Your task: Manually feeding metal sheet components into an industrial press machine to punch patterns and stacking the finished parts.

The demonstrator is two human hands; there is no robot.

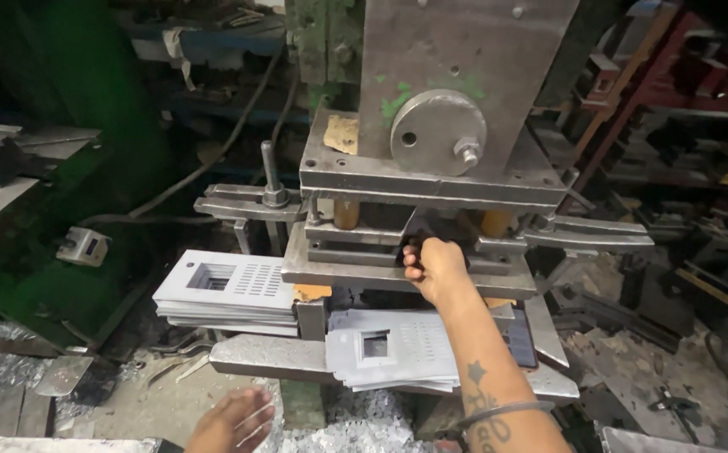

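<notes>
The right hand (433, 267) is stretched forward at the end of a tattooed forearm with a thin band around it, reaching into the gap of a heavy steel press die (397, 243); its fingers are curled in at the edge of the lower die plate, closed around something dark there, though what exactly it pinches is too shadowed to tell. The left hand (231, 422) hangs low at the bottom edge of the view, fingers loosely spread and open, holding nothing and touching nothing that can be seen. Above the die stands the grey ram block (464, 59) of the press, with a round steel disc (438, 131) bolted to its front and smears of green paint around it. Left of the die, a stack of grey punched sheet-metal panels (228, 289), each with a square cut-out and rows of small slots, rests beside the lower plate. A second stack of the same panels (391, 348) lies just below the right forearm, on a thick steel plate (271, 354) that serves as the working surface in front of the press. Flat clamp bars (590, 233) stick out on either side of the die set, and an upright bolt (270, 172) rises from the left one. Silvery metal scrap (355, 428) litters the floor below, and a dark cable (204, 168) sags across the green machine frame at left
</notes>
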